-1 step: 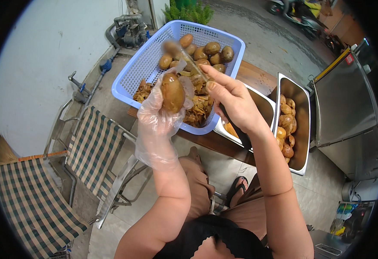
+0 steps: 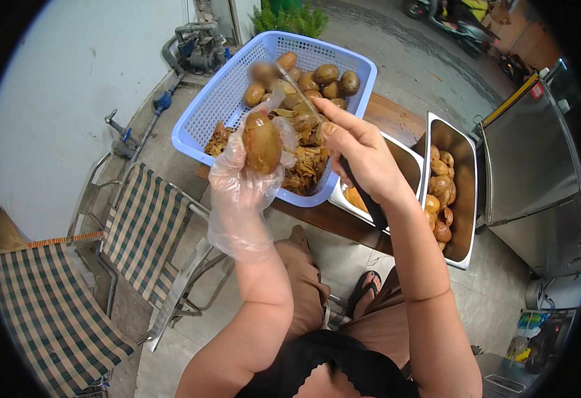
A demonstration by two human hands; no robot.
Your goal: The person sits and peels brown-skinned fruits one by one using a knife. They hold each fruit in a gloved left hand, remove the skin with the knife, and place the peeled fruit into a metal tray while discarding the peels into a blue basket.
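In my left hand [image 2: 237, 176], covered by a clear plastic glove, sits a brown oval fruit [image 2: 262, 144] with a wet, glossy skin; its exact kind I cannot tell. My fingers curl round it. The bare right hand [image 2: 363, 152] grips a knife [image 2: 357, 182] by its black handle, forefinger stretched along the narrow blade. The blade points up and left, beyond the fruit. Both hands are over the near side of a blue plastic basket [image 2: 187, 129]. Whole brown fruits [image 2: 326, 73] lie in its far part, and a heap of brown peelings [image 2: 301, 174] nearer me.
Right of the basket, a steel pan [image 2: 471, 192] holds several yellowish-brown pieces [image 2: 441, 179]; another steel pan [image 2: 406, 152] is partly behind my right arm. They rest on a wooden table [image 2: 390, 119]. Checked folding chairs [image 2: 147, 225] stand left; a steel cabinet [image 2: 526, 159] stands right.
The fruit has tilted slightly and shifted a little left in my left hand. The knife has moved slightly right. In the background, the scooter has moved a little left.
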